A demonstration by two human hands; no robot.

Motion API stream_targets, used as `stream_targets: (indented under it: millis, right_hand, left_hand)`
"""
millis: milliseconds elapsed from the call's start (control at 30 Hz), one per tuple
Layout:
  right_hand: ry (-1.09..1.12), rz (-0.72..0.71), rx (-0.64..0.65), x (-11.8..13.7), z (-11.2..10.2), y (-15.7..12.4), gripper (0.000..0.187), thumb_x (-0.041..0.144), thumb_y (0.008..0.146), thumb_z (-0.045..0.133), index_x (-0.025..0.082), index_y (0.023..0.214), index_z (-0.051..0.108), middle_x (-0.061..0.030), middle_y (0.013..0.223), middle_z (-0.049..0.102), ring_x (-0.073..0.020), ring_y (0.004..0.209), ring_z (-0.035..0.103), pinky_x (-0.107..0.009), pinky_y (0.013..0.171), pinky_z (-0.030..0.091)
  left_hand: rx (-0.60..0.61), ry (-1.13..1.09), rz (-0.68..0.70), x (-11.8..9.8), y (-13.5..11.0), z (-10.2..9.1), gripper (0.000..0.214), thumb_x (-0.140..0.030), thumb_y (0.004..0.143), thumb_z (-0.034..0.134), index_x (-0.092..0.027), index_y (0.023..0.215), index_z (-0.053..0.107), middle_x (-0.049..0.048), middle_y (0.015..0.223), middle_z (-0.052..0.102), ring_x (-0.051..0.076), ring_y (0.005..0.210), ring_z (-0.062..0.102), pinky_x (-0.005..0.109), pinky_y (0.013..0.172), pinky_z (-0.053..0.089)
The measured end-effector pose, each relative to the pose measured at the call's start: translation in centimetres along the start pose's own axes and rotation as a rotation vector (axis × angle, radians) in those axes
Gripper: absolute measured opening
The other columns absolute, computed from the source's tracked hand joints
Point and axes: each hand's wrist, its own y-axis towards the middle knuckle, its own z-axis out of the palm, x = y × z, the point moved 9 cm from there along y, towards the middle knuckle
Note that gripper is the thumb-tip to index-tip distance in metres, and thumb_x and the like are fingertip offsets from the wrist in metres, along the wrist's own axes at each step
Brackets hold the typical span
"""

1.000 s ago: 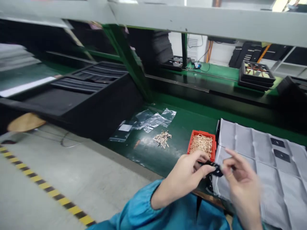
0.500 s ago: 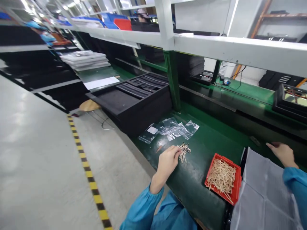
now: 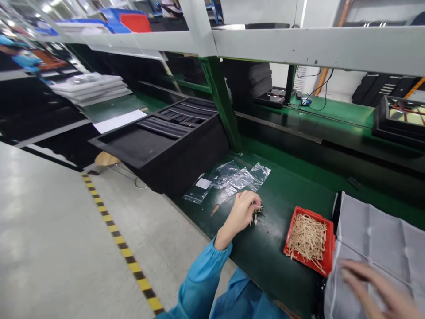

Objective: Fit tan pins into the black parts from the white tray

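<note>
Our left hand (image 3: 241,210) hides most of the pieces (image 3: 256,218) on the table (image 3: 272,261); we cannot tell if it grips any. Our right hand (image 3: 381,290), over the sheet (image 3: 372,221), is blurred, cut off, its grip unreadable. Tabletop separates pieces from tray (image 3: 330,248); our left sleeve (image 3: 202,274) crosses the table's front edge.

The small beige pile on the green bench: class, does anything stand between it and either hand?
Nothing visible blocks the left hand: it is at the pile, partly hiding it. Between the pile and the blurred right hand sits the red tray of beige strips.
</note>
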Motion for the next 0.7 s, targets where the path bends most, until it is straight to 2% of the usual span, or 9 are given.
stream_targets:
  millis: [33, 67, 133, 200, 267, 367, 533, 700]
  right_hand:
    - [0.055, -0.021, 0.123, 2.5, 3.5, -0.7, 0.026, 0.052, 0.091, 0.073, 0.029, 0.101, 0.080, -0.0036, 0.097, 0.082, -0.0202, 0.083, 0.078, -0.021, 0.069, 0.061]
    - [0.122, -0.035, 0.175, 4.6, 6.4, -1.0, 0.023, 0.048, 0.096, 0.068, 0.029, 0.102, 0.079, -0.0036, 0.099, 0.082, -0.0193, 0.083, 0.079, -0.021, 0.072, 0.062]
    - [0.222, -0.019, 0.183, 7.5, 11.3, -0.6, 0.028, 0.044, 0.104, 0.056, 0.025, 0.109, 0.076, -0.0052, 0.098, 0.080, -0.0169, 0.079, 0.078, -0.021, 0.070, 0.062]
    - [0.262, -0.002, 0.156, 8.6, 15.1, 0.4, 0.031, 0.043, 0.106, 0.051, 0.021, 0.116, 0.071, -0.0054, 0.090, 0.078, -0.0159, 0.070, 0.075, -0.023, 0.068, 0.061]
    - [0.268, -0.004, 0.145, 8.7, 17.6, 1.3, 0.032, 0.041, 0.106, 0.049, 0.018, 0.121, 0.067, -0.0058, 0.089, 0.076, -0.0163, 0.068, 0.073, -0.026, 0.069, 0.061]
    - [0.261, -0.024, 0.157, 8.2, 19.3, 2.1, 0.030, 0.037, 0.106, 0.049, 0.017, 0.121, 0.066, -0.0080, 0.093, 0.076, -0.0187, 0.073, 0.074, -0.030, 0.074, 0.061]
    - [0.257, -0.056, 0.190, 8.8, 19.6, 2.5, 0.027, 0.029, 0.106, 0.045, 0.020, 0.118, 0.067, -0.0104, 0.106, 0.076, -0.0214, 0.089, 0.074, -0.032, 0.081, 0.058]
    - [0.279, -0.091, 0.217, 9.9, 19.7, 2.8, 0.028, 0.026, 0.106, 0.041, 0.021, 0.106, 0.069, -0.0079, 0.095, 0.073, -0.0209, 0.087, 0.072, -0.031, 0.080, 0.055]
  left_hand:
    - [0.003, -0.035, 0.017, -0.3, 0.0, -0.2, 0.016, -0.006, 0.098, 0.056, -0.018, 0.091, 0.063, 0.0036, 0.100, 0.070, 0.023, 0.103, 0.064, 0.046, 0.102, 0.046]
    - [0.006, -0.065, 0.033, -0.6, -0.1, -0.3, 0.018, -0.005, 0.097, 0.053, -0.019, 0.090, 0.062, 0.0033, 0.096, 0.069, 0.023, 0.100, 0.064, 0.045, 0.100, 0.046]
    - [0.017, -0.114, 0.066, -1.2, -0.2, -0.5, 0.021, -0.004, 0.096, 0.050, -0.020, 0.089, 0.061, 0.0041, 0.094, 0.067, 0.023, 0.098, 0.063, 0.042, 0.096, 0.046]
    - [0.040, -0.154, 0.102, -1.7, -0.4, -0.7, 0.020, -0.005, 0.094, 0.050, -0.021, 0.089, 0.061, 0.0051, 0.096, 0.065, 0.023, 0.099, 0.062, 0.039, 0.093, 0.048]
    - [0.076, -0.188, 0.139, -2.0, -0.5, -0.8, 0.021, -0.004, 0.092, 0.050, -0.021, 0.089, 0.062, 0.0054, 0.096, 0.062, 0.023, 0.098, 0.061, 0.037, 0.091, 0.050]
    - [0.142, -0.223, 0.190, -2.5, -0.7, -0.9, 0.023, -0.002, 0.089, 0.050, -0.021, 0.088, 0.063, 0.0054, 0.095, 0.060, 0.022, 0.098, 0.060, 0.035, 0.089, 0.051]
    - [0.220, -0.255, 0.252, -3.2, -0.8, -1.1, 0.026, 0.000, 0.089, 0.048, -0.021, 0.085, 0.064, 0.0046, 0.089, 0.061, 0.023, 0.099, 0.056, 0.034, 0.087, 0.050]
    - [0.250, -0.281, 0.291, -3.8, -0.6, -1.4, 0.028, 0.001, 0.087, 0.048, -0.021, 0.084, 0.065, 0.0043, 0.083, 0.064, 0.024, 0.098, 0.055, 0.034, 0.084, 0.049]
